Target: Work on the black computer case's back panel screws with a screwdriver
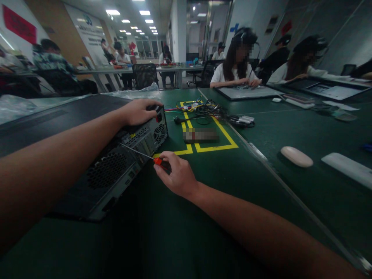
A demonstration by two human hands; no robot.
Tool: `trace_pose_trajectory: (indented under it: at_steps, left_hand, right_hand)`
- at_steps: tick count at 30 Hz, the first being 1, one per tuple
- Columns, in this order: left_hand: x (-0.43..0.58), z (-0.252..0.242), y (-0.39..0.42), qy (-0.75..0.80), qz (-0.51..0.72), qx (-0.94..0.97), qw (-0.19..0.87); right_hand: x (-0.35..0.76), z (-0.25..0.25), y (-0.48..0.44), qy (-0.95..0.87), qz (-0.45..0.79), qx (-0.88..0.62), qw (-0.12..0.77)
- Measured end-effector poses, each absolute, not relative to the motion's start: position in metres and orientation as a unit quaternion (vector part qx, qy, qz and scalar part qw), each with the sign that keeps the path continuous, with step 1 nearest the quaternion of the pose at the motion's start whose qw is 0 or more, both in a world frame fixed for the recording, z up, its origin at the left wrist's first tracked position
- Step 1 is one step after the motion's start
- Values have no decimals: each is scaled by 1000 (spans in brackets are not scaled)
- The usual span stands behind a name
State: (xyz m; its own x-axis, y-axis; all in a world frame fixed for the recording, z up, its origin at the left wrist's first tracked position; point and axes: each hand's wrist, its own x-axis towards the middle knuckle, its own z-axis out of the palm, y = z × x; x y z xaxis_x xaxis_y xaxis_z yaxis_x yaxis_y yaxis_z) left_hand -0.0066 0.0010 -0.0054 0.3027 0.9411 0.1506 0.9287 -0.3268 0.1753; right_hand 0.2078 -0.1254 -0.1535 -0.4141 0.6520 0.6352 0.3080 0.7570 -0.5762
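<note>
A black computer case (pixel 72 110) lies on the green table at the left, its rear panel with vents and ports turned toward the right. My left hand (pixel 141 112) grips its upper rear corner, the thumb near the small fan grille (pixel 159 133) and the other fingers over the top edge. Between the fingers of my right hand (pixel 177 173) is the handle of a screwdriver (pixel 157 161), orange at the front. Its long thin shaft points left, and the tip reaches the rear panel near the expansion slots. Whether it sits in a screw is too small to tell.
Behind the case lies clear plastic wrap (pixel 136 93). Beyond my right hand are yellow tape outlines (pixel 216 148), a blurred-out object (pixel 200 135) and tangled cables (pixel 209 108). A pale oval object (pixel 297 156) and a white bar (pixel 347 168) lie right. Co-workers sit across the table.
</note>
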Motion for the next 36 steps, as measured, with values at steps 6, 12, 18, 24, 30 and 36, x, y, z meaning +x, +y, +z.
trace_pose_trajectory:
  at_steps: [6, 12, 18, 24, 30, 36]
  left_hand:
    - [-6, -5, 1, 572, 109, 813, 26]
    - [-6, -6, 1, 577, 112, 809, 17]
    - [-6, -6, 1, 574, 112, 811, 22]
    - [-7, -6, 2, 570, 123, 811, 39]
    - [-6, -5, 1, 573, 119, 810, 34]
    - [-4, -4, -1, 580, 110, 807, 26]
  right_hand:
    - [208, -151, -126, -825, 196, -296, 440]
    - [208, -151, -127, -823, 186, -297, 447]
    - [209, -150, -127, -824, 174, -301, 447]
    - [209, -150, -127, -826, 173, -309, 438]
    - [209, -150, -127, -826, 164, -312, 441]
    - [210, -146, -130, -828, 160, -319, 432]
